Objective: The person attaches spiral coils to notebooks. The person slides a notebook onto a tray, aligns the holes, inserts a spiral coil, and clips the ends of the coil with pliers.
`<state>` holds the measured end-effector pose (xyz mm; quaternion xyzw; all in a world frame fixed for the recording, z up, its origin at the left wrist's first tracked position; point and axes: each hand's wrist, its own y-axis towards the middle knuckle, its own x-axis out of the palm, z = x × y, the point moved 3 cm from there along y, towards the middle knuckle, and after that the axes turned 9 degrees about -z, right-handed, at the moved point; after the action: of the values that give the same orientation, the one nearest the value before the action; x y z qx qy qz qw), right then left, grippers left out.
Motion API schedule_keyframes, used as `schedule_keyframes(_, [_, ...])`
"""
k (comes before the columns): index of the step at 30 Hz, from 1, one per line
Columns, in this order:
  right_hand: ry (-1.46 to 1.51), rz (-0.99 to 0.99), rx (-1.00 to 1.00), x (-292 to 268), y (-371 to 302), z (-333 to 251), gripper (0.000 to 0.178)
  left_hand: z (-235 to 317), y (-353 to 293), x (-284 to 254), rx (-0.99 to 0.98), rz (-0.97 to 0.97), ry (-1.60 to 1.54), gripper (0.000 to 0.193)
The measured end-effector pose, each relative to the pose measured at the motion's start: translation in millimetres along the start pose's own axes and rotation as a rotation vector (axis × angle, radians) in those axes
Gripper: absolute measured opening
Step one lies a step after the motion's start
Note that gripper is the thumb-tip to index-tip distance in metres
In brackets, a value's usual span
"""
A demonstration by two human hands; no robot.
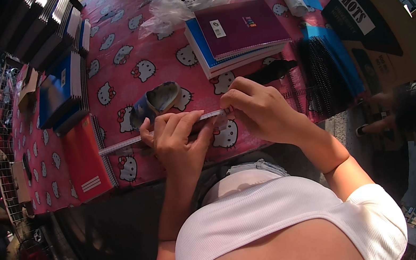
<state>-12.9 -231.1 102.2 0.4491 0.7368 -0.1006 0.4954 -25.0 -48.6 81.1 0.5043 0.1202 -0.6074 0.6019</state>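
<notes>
The left hand [175, 136] is closed over a thin pale strip [121, 145], its fingers bent across the far side and its thumb on the near side. The right hand [262, 106] is pinched shut at the strip's right end, thumb and fingertips drawn together with hardly any gap. The strip lies across both grips, just above the near edge of the table [159, 46], and runs out leftward past the left hand to the coiled side of a red notebook [83, 162] at the near left corner; whether it touches that notebook, or is itself a notebook's edge, cannot be told. Just beyond the left hand's fingers stands a blue patterned cup-like thing [141, 110]. Farther off, toward the far edge, a purple notebook [244, 30] tops a stack, with a clear bag [168, 9] behind it. Blue notebooks [57, 88] are piled along the left edge, while black coils [321, 75] and a box [394, 43] stand by the right edge
</notes>
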Motion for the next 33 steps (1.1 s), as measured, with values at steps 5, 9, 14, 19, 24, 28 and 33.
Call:
schedule_keyframes(5, [0.121,0.002,0.022,1.7,0.8,1.8,0.028,2.1,-2.1,0.7,-0.005,-0.005,0.002,0.025])
schedule_keyframes(9, [0.117,-0.067,0.098,5.1,-1.9,2.2,0.014,1.9,-6.4,0.2,-0.023,0.016,0.010,0.026])
schedule_keyframes(14, [-0.023,0.103,0.083,8.2,2.3,-14.3,0.016,4.3,-11.4,0.4,-0.025,-0.001,-0.007,0.026])
schedule_keyframes(19, [-0.069,-0.368,0.019,-3.7,16.2,-16.1,0.018,11.5,-25.2,-4.8,-0.022,0.015,0.000,0.024])
schedule_keyframes(24, [-0.212,-0.466,-0.142,52.1,118.6,44.7,0.029,15.1,-40.6,-3.7,-0.040,0.024,-0.014,0.039])
schedule_keyframes(28, [-0.394,-0.550,-0.185,182.6,143.1,83.4,0.036,14.3,-36.0,-6.0,-0.145,0.193,-0.056,0.044])
schedule_keyframes(33, [0.210,-0.383,0.097,137.6,131.7,85.9,0.044,3.9,-37.0,-6.4,-0.079,0.139,0.044,0.041])
